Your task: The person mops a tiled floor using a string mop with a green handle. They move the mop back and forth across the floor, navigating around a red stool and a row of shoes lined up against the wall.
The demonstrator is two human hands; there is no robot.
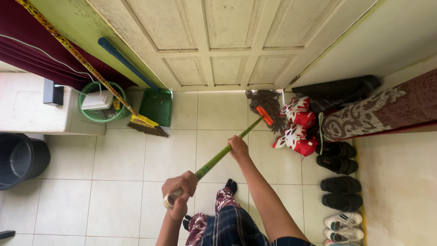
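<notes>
A mop with a green striped handle (218, 157) runs from my hands to its stringy grey-brown head (266, 104), which lies on the tiled floor at the foot of the cream door (227, 41). An orange clamp (264, 115) joins the handle to the head. My left hand (180, 192) is closed around the handle's near end. Further up the handle, my right hand (238, 148) grips it. My feet in dark socks (231, 185) stand on the tiles below.
A broom (145, 125) and a green dustpan (156, 106) lean by the door at left, beside a green basket (102, 102). A dark bucket (20, 159) stands far left. Red-white skates (298, 127) and several shoes (341, 187) line the right wall.
</notes>
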